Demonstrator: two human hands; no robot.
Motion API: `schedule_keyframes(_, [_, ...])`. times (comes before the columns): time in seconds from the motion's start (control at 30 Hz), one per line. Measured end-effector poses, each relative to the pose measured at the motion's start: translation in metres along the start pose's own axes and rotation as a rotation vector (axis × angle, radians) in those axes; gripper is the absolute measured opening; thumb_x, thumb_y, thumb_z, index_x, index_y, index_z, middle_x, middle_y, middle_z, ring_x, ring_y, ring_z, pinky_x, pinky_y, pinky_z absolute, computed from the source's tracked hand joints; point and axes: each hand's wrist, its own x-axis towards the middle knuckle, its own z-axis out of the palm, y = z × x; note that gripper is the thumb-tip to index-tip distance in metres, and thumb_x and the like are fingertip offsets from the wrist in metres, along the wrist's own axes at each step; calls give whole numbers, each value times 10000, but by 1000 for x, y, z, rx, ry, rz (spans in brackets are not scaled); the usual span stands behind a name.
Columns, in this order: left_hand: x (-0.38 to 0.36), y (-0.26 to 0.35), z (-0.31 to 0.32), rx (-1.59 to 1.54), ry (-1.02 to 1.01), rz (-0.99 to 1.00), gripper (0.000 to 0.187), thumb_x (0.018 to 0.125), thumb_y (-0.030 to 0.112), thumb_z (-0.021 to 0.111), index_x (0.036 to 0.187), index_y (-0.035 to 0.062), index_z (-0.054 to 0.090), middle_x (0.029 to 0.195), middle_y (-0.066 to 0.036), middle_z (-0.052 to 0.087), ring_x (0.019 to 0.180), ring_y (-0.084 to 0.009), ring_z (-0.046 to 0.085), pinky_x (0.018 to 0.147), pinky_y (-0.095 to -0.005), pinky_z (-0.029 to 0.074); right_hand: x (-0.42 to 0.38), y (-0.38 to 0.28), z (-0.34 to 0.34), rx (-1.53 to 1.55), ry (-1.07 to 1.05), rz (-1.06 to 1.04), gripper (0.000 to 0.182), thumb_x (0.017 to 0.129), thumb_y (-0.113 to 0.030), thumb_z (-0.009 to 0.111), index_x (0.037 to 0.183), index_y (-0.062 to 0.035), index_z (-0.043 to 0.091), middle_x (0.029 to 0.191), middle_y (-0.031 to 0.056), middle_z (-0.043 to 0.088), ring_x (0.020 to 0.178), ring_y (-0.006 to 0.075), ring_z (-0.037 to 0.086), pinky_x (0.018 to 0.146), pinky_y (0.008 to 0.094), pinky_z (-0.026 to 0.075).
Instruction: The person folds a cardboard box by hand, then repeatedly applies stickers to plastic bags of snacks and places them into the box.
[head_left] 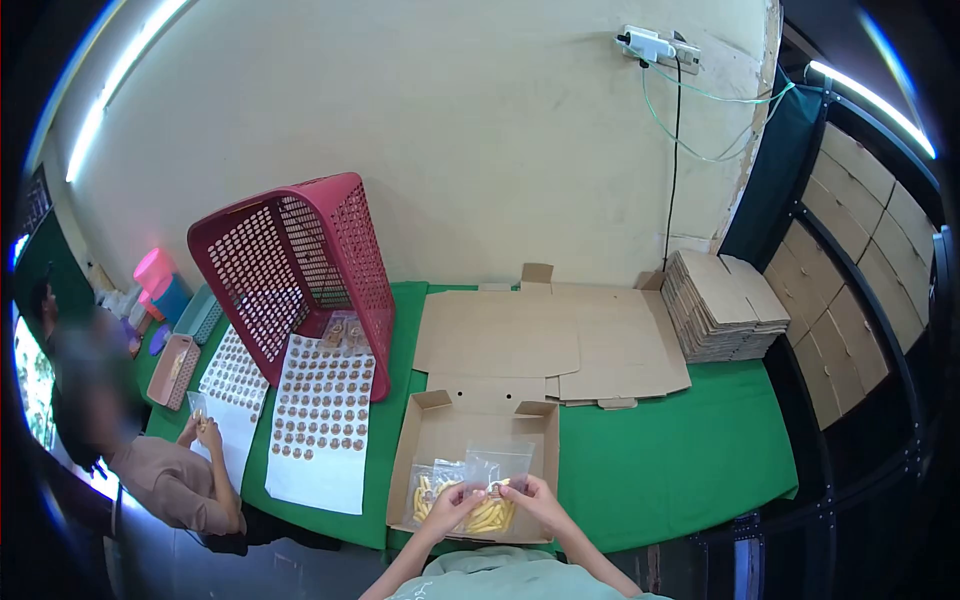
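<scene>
At 6 o'clock on the table (660,460), over the open carton (440,425), our 2 hands pinch 1 clear bag (495,490) of yellow pieces: left hand (450,505) at 9, right hand (535,500) at 3, bag upright, mouth toward 12.

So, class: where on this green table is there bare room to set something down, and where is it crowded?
Bare green cloth lies right of the open box, below the flat cardboard and the cardboard stack. It is crowded on the left: sticker sheets, the red basket, a co-worker's hands. Both hands hold a bag over the box.
</scene>
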Motion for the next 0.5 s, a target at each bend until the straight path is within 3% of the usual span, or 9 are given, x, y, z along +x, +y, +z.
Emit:
schedule_keyframes(0.2, [1,-5,21,-38,70,144,205,823,170,577,949,9,594,779,10,564,701,-39,482,606,-177,392,-5,-9,5,82,91,-9,290,802,-192,605,1008,-8,516,895,46,578,809,99,555,711,227,448])
schedule_keyframes(0.3, [8,-9,28,19,79,145,195,827,163,571,937,4,593,763,14,561,676,-34,474,581,-173,382,-2,-11,-3,285,60,68,264,797,-182,607,977,-5,529,883,52,582,815,100,556,711,236,462])
schedule_keyframes(0.5, [1,-7,35,-77,240,116,218,830,179,565,940,-9,583,785,-1,566,674,-45,488,589,-184,399,3,-27,-1,134,-69,188,234,790,-192,618,909,-2,554,821,37,587,714,91,562,642,232,471])
